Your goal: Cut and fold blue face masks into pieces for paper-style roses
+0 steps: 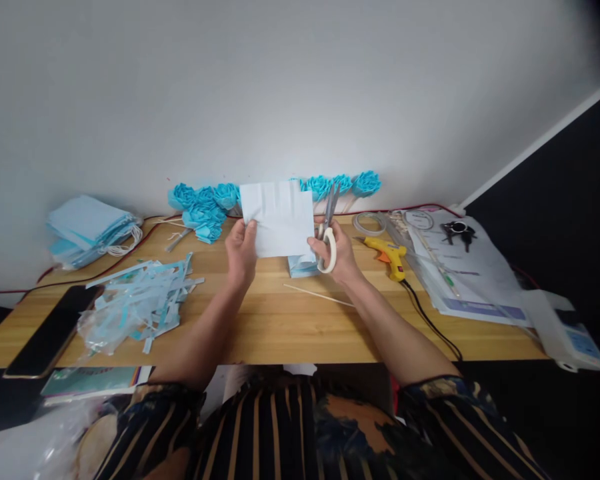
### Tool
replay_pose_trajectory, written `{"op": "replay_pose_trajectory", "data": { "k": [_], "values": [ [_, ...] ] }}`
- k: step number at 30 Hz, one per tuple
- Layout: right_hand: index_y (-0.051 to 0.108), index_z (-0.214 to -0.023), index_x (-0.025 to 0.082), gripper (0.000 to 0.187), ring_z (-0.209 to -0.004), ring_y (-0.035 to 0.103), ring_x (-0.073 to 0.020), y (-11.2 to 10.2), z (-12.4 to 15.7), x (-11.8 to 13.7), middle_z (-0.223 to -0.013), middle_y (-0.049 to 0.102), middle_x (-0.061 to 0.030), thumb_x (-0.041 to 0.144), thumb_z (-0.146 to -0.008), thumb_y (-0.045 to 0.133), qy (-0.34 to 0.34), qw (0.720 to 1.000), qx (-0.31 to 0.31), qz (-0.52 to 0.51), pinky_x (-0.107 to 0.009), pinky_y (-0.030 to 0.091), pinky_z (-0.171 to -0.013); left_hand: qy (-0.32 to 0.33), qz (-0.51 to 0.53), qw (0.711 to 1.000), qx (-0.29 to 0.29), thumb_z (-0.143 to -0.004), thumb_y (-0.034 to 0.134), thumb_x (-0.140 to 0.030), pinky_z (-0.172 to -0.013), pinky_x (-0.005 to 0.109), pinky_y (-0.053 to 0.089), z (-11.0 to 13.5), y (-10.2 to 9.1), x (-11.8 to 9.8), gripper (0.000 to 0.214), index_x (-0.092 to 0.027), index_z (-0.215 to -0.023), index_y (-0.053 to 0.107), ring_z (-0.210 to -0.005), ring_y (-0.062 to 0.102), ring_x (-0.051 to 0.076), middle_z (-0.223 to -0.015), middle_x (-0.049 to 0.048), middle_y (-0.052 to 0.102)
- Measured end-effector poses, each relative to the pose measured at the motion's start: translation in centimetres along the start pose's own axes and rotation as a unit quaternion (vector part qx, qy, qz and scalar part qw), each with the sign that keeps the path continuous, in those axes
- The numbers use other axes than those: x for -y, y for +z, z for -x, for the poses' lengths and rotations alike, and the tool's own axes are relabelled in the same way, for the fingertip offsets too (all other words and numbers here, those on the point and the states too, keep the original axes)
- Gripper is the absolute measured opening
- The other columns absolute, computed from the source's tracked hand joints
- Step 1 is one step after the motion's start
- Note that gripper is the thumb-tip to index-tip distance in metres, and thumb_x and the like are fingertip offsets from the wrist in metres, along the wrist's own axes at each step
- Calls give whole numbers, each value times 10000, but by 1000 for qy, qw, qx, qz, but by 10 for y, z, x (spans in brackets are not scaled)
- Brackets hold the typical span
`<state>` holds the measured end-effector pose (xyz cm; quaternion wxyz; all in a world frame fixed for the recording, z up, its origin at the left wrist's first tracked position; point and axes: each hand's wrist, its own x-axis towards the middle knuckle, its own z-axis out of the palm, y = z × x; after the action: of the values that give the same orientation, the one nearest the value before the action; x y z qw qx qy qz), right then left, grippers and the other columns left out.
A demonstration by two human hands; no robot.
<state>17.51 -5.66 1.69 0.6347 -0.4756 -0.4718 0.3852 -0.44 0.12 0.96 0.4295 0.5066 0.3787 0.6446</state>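
Note:
My left hand (242,248) grips the left edge of a pale blue sheet (279,223), thumb on its near face. At the sheet's lower right corner, my right hand (339,252) pinches the same sheet. It also holds white-handled scissors (327,248), their blades pointing up beside the sheet's right edge. The sheet is upright, with a step in its top right corner. Partly hidden beneath it, a folded blue piece (303,265) rests on the table. A thin pale stick (317,295) lies nearer me, below the right wrist.
Blue crepe flowers (205,200) line the wall. Blue sheets (87,223) are stacked left, behind a heap of cut scraps (150,300) and a phone (53,330). Right are a tape roll (370,224), a corded yellow glue gun (389,257), papers (473,267) and keys (459,232).

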Motion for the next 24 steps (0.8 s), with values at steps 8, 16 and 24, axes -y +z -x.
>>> {"op": "replay_pose_trajectory", "data": {
  "k": [8,16,24],
  "values": [
    [582,-1070,250,449,-569,468,-88,-2,0,3,-746,537,57,316,-670,776,11,1000,8,-17,-237,402,-501,-48,46,998,-9,-758,722,-479,-659,214,459,-5,-1,-4,344,-163,-875,650,-706,562,125,-759,-7,644],
    [587,-1155,262,553,-642,582,-124,-8,-4,4,-835,593,29,403,-672,816,48,996,30,-74,-253,463,-527,-67,44,996,39,-793,701,-467,-632,222,448,0,0,2,323,-164,-898,661,-677,572,129,-755,-1,653],
    [585,-1148,285,578,-679,563,-120,-13,-9,3,-843,572,32,388,-642,842,18,997,-26,-70,-251,481,-570,-98,21,992,82,-779,709,-490,-601,228,435,9,8,-2,347,-160,-876,659,-627,548,122,-739,0,656]
  ]
}}
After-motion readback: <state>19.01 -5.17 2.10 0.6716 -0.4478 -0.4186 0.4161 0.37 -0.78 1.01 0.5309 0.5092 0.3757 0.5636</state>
